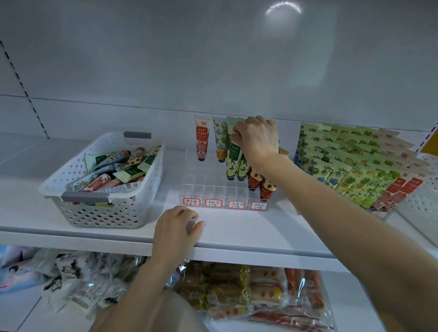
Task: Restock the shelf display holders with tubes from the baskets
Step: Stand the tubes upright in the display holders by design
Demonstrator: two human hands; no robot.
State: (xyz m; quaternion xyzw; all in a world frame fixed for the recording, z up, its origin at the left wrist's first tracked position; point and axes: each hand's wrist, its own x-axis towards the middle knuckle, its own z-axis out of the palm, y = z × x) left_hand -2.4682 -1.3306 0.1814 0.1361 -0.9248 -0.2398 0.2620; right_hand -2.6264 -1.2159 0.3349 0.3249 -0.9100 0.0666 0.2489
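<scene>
Seating tube (234, 156) in holder (205, 183), pinched at top by right hand (257, 138). Left hand (176, 229) loose, empty. Next: release, fetch 1 from basket (119, 213) beyond left hand.

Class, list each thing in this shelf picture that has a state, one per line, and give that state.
Left basket: partly filled with loose tubes lying flat.
Middle holder: mostly unfilled; tubes stand only at its back and right.
Green tube: upright in the middle holder, gripped at its top.
Right hand: grips the green tube.
Left hand: rests on the shelf edge, holding nothing.
Right tubes: packed in full rows.
</scene>
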